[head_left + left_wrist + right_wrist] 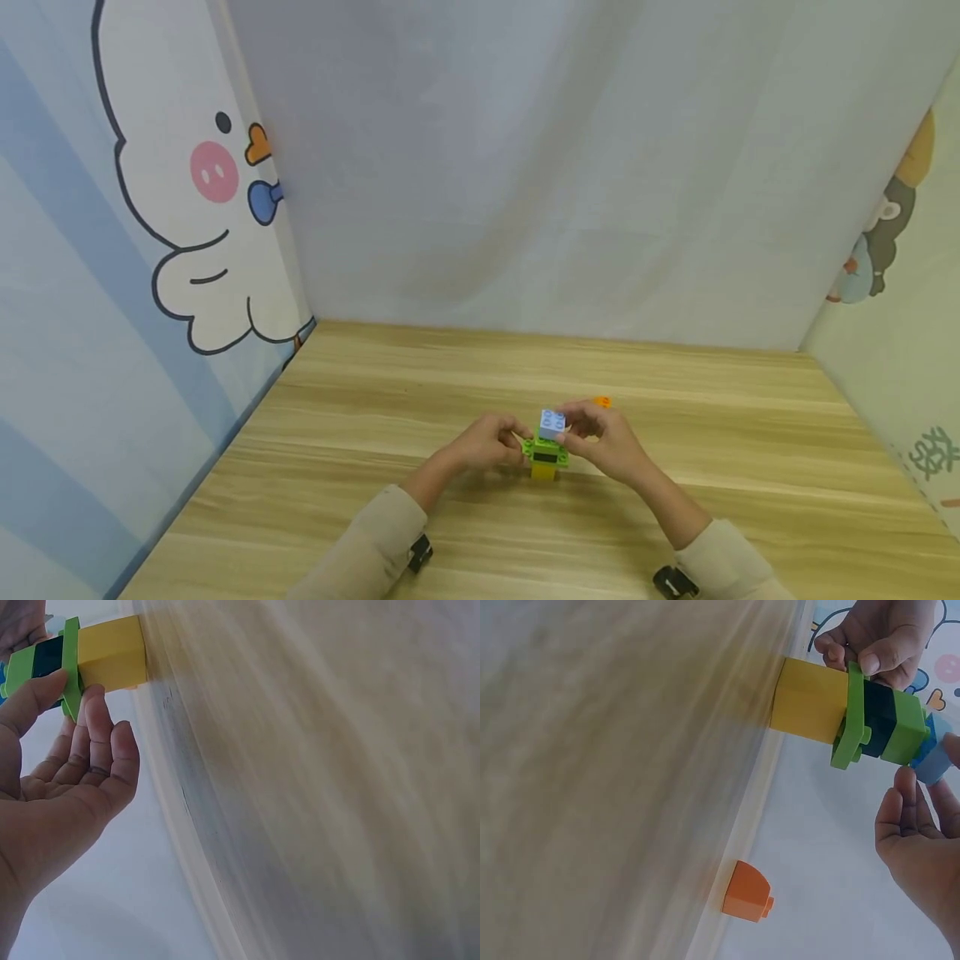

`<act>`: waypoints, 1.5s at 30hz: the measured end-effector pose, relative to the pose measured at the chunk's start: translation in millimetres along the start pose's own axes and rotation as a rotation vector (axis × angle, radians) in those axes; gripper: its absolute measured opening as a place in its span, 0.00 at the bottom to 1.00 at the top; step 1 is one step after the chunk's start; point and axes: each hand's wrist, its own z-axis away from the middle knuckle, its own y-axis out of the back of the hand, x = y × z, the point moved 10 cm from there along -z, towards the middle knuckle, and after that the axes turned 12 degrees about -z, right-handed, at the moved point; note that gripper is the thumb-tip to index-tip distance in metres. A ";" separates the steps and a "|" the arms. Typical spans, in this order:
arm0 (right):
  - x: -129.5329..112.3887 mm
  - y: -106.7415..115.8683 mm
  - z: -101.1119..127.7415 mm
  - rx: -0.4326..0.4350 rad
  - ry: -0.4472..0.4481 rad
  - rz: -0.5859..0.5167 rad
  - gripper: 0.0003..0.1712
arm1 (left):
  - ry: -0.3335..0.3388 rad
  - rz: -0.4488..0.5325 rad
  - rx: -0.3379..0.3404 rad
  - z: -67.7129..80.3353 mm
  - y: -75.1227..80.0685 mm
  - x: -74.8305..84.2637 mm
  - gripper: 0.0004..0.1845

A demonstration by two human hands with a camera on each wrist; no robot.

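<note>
On the wooden table (375,433), the left hand (483,444) is pinching the block tower's (545,457) green plate while the right hand (600,437) is gripping its light-blue brick (552,423); only the right wrist view is showing the orange piece (748,892) clearly.

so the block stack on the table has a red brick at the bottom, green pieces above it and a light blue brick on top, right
Not quite: the bottom brick is yellow, not red, as the right wrist view shows clearly. The rest holds: the green pieces sit above it and the light blue brick is on top, held by the right hand while the left hand steadies the stack on the table.
</note>
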 end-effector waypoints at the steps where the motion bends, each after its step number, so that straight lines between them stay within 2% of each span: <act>1: 0.0 -0.7 0.2 -0.003 0.004 -0.006 0.18 | 0.000 0.002 0.001 -0.1 -0.4 -0.2 0.20; 12: -1.6 -3.9 0.3 -0.029 0.042 -0.027 0.18 | 0.014 0.006 0.014 -0.6 -2.8 -1.5 0.19; 22: -5.0 -4.4 -2.0 -0.052 -0.017 -0.006 0.19 | 0.056 -0.012 0.069 0.8 2.4 -1.0 0.18; 30: -8.4 -5.6 -3.7 -0.100 0.005 0.049 0.17 | 0.047 -0.022 0.087 0.6 3.8 0.3 0.17; 45: -14.2 -5.7 -3.9 -0.107 0.038 0.135 0.18 | 0.035 0.003 0.082 -0.1 3.1 -0.2 0.16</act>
